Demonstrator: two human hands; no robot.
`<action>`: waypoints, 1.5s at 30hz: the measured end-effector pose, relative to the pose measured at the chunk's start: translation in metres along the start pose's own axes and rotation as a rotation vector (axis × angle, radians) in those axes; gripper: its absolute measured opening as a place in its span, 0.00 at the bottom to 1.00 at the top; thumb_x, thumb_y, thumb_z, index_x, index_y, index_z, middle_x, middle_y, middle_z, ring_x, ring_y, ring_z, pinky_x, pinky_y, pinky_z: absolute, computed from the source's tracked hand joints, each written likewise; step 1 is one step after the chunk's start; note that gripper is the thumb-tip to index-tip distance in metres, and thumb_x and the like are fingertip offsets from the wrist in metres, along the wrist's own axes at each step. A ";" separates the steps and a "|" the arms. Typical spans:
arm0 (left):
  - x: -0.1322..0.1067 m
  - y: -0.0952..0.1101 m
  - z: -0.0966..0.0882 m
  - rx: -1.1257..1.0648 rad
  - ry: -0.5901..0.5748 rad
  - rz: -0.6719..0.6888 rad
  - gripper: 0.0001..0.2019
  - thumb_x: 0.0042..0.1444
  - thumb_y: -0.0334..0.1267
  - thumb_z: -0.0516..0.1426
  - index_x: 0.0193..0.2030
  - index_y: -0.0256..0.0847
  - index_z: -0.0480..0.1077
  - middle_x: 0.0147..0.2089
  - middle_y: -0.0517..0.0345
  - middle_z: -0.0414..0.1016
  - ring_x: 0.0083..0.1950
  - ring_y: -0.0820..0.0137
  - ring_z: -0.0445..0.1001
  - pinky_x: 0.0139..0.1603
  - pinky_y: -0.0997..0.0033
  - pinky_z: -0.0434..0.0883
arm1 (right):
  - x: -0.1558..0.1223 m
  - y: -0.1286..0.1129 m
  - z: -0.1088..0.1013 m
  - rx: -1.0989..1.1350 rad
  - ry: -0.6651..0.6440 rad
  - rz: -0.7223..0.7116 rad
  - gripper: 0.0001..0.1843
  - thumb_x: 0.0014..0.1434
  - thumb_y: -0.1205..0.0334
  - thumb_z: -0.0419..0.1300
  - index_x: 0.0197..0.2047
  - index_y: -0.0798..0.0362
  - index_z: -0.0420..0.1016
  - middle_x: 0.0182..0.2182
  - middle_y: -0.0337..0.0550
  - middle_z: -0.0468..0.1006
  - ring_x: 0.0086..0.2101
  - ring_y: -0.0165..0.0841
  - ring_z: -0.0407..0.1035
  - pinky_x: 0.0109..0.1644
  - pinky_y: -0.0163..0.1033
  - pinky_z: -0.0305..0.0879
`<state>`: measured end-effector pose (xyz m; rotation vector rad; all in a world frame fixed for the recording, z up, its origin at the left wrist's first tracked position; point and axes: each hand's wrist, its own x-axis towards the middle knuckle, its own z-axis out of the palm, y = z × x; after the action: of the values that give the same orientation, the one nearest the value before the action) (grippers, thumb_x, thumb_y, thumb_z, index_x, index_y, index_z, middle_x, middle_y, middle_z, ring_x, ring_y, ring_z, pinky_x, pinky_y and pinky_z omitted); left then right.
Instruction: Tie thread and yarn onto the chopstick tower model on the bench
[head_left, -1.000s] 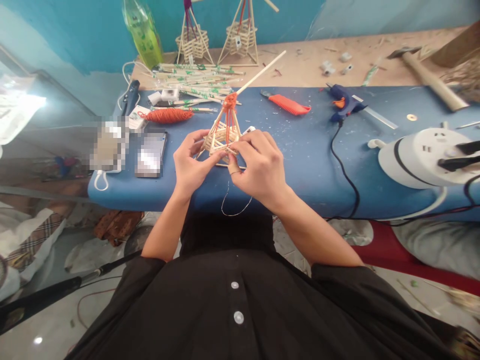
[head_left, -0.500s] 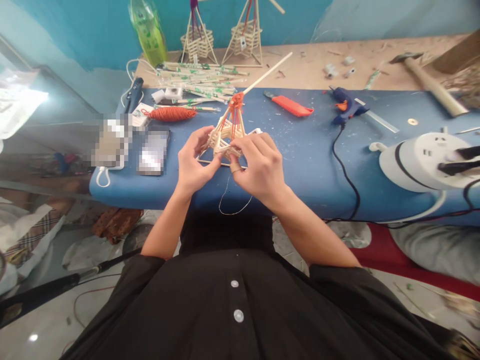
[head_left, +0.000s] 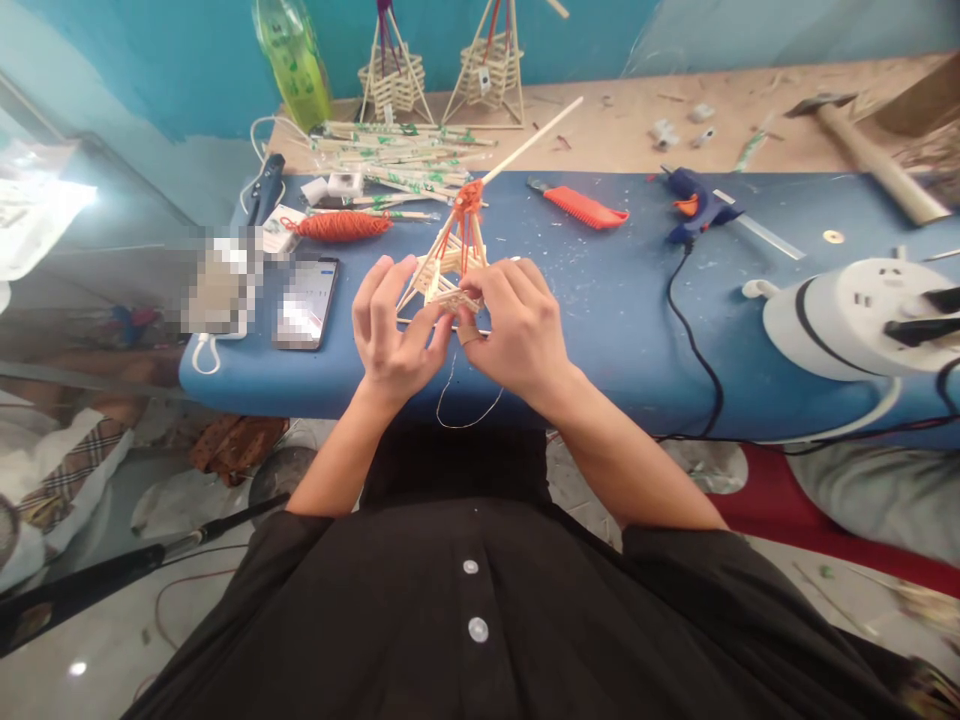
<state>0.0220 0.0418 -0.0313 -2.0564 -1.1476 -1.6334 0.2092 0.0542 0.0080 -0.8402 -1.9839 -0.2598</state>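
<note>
A pyramid-shaped wooden stick model (head_left: 469, 240) stands before me at the blue table's front edge. Orange cord binds its top, a long stick juts up to the right, and red strands run down inside. My left hand (head_left: 394, 330) pinches its front lower edge between thumb and forefinger, the other fingers raised off it. My right hand (head_left: 517, 320), a band round one digit, grips the same front part, fingertips close to the left thumb. What lies between the fingertips is partly hidden. A thin pale wire (head_left: 469, 425) loops down below the hands.
Behind lie an orange cord bundle (head_left: 345, 226), wrapped sticks (head_left: 405, 160) and a red-handled cutter (head_left: 581, 205). A phone (head_left: 304, 305) is at left. To the right are a glue gun (head_left: 694, 205), a white power strip (head_left: 832, 320) and a hammer (head_left: 874, 160). Two similar models (head_left: 484, 80) stand behind.
My left hand has shifted from the model's left side to its front edge, its fingers lifting away from the side. My right hand stays nearly in place. The phone's screen now shows lit.
</note>
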 end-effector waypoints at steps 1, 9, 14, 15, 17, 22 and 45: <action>-0.002 -0.001 0.003 0.011 -0.010 -0.019 0.07 0.67 0.42 0.69 0.50 0.49 0.83 0.71 0.49 0.77 0.79 0.45 0.71 0.84 0.34 0.66 | 0.000 0.000 0.000 0.007 -0.004 0.003 0.12 0.67 0.72 0.59 0.50 0.49 0.69 0.42 0.44 0.81 0.42 0.41 0.73 0.49 0.46 0.74; 0.000 -0.003 0.008 0.000 -0.089 -0.113 0.04 0.71 0.42 0.65 0.48 0.48 0.82 0.70 0.51 0.81 0.80 0.47 0.73 0.85 0.33 0.65 | -0.003 0.003 0.002 0.043 -0.063 0.053 0.08 0.69 0.69 0.58 0.50 0.50 0.71 0.43 0.46 0.82 0.43 0.41 0.73 0.52 0.49 0.73; 0.021 0.007 -0.011 0.041 -0.035 0.021 0.02 0.68 0.38 0.67 0.43 0.48 0.84 0.67 0.49 0.82 0.72 0.52 0.77 0.76 0.41 0.77 | -0.002 -0.001 0.000 -0.019 -0.082 0.023 0.09 0.74 0.68 0.56 0.44 0.51 0.77 0.40 0.46 0.82 0.44 0.41 0.72 0.53 0.48 0.73; 0.025 0.008 -0.016 0.038 -0.018 0.036 0.02 0.67 0.36 0.68 0.41 0.47 0.84 0.66 0.48 0.83 0.70 0.53 0.79 0.72 0.43 0.80 | -0.001 -0.002 0.000 -0.043 -0.091 0.021 0.11 0.74 0.69 0.56 0.42 0.50 0.79 0.39 0.46 0.81 0.45 0.41 0.72 0.53 0.48 0.72; 0.031 0.009 -0.026 0.002 -0.017 -0.006 0.03 0.66 0.35 0.69 0.39 0.46 0.83 0.63 0.47 0.84 0.65 0.54 0.82 0.63 0.48 0.84 | 0.000 -0.004 -0.001 -0.092 -0.126 0.042 0.13 0.74 0.71 0.57 0.42 0.50 0.81 0.41 0.46 0.82 0.47 0.42 0.72 0.52 0.48 0.71; 0.036 0.001 -0.049 -0.192 -0.025 -0.230 0.03 0.62 0.34 0.69 0.37 0.43 0.81 0.54 0.52 0.88 0.55 0.59 0.87 0.57 0.53 0.86 | 0.002 -0.006 -0.006 -0.139 -0.266 0.127 0.13 0.73 0.70 0.60 0.48 0.49 0.86 0.45 0.48 0.84 0.52 0.46 0.71 0.53 0.51 0.66; 0.031 -0.019 -0.095 -0.655 0.310 -0.813 0.21 0.55 0.49 0.76 0.33 0.43 0.69 0.34 0.62 0.86 0.36 0.67 0.91 0.36 0.72 0.89 | -0.002 -0.017 0.012 -0.167 -0.134 0.191 0.09 0.71 0.69 0.61 0.42 0.49 0.81 0.44 0.49 0.83 0.51 0.47 0.73 0.61 0.62 0.67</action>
<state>-0.0564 0.0053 0.0231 -1.5783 -1.5930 -2.9122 0.1913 0.0466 0.0024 -1.1738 -2.0075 -0.2656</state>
